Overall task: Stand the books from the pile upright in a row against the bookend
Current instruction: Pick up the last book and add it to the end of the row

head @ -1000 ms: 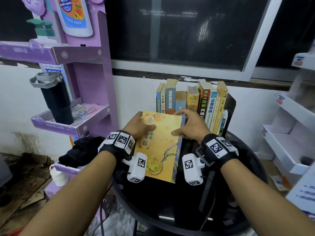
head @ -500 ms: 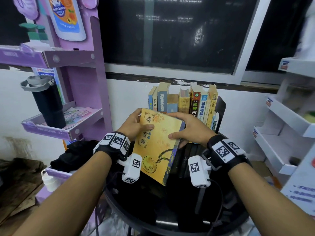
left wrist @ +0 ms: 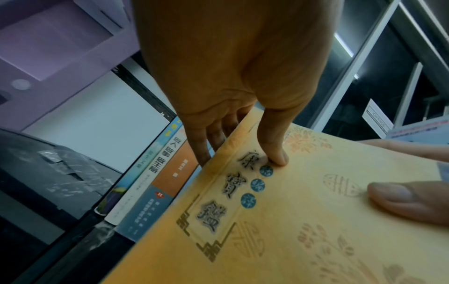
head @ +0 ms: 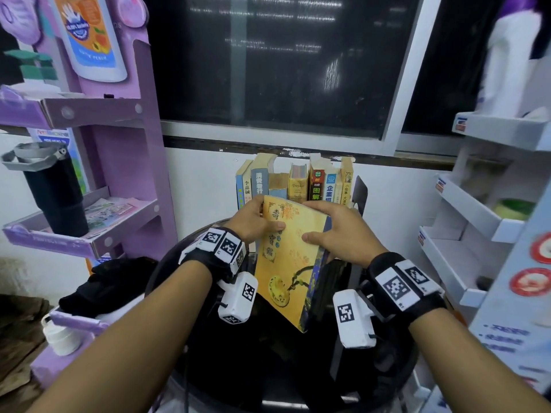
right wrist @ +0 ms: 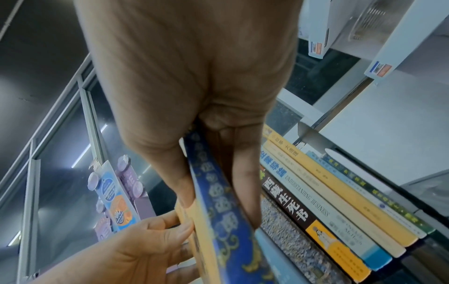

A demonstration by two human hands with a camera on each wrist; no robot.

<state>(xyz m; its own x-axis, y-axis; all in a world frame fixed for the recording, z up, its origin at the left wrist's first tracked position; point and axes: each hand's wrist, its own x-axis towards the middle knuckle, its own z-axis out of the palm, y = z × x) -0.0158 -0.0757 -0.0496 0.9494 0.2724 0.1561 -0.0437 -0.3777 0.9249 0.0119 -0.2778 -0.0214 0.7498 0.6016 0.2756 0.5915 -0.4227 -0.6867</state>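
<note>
I hold a yellow book point(head: 286, 263) with a blue spine point(right wrist: 230, 240), tilted steeply over the black round table point(head: 268, 368). My left hand point(head: 256, 222) grips its upper left edge, thumb point(left wrist: 274, 151) on the cover and fingers behind. My right hand point(head: 331, 231) grips the spine side, thumb point(left wrist: 408, 201) on the cover. Just behind the book, a row of upright books point(head: 298, 183) stands at the table's back, its right end leaning on a black bookend point(head: 359, 192). The book's lower corner hangs above the table.
A purple display stand point(head: 89, 114) with a black tumbler point(head: 50, 186) rises at the left, with a black cloth point(head: 110, 284) below it. White shelves point(head: 477, 204) stand at the right. Behind the row are a white wall and a dark window.
The yellow book has come up off the table and tipped from nearly flat to steeply tilted. Both hands have kept their hold and moved closer to the row.
</note>
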